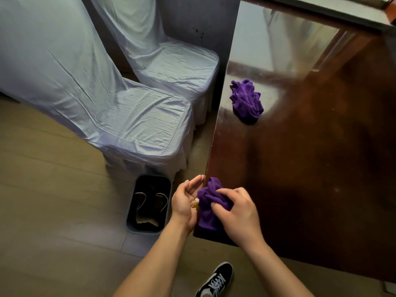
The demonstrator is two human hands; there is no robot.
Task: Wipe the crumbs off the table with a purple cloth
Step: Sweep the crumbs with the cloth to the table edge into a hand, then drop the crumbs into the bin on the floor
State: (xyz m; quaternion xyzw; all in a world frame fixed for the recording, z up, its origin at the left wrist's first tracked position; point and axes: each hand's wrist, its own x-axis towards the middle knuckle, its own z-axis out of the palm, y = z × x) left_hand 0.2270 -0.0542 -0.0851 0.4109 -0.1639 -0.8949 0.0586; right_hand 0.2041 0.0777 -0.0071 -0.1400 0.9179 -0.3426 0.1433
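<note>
Crumbs (196, 204) lie in cupped left hand (186, 202); right hand (234, 207) grips purple cloth (209, 202) (bin (131, 227) holds scraps).

A single wide-angle view looks from the person's head, forward and steeply down, close over the near left corner of the bench (310, 157). It takes in both forearms from the bottom edge, the floor (53, 200) and two covered chairs (132, 125) to the left, with straight lines bowed toward the frame's edges. No second view shares the scene.
</note>
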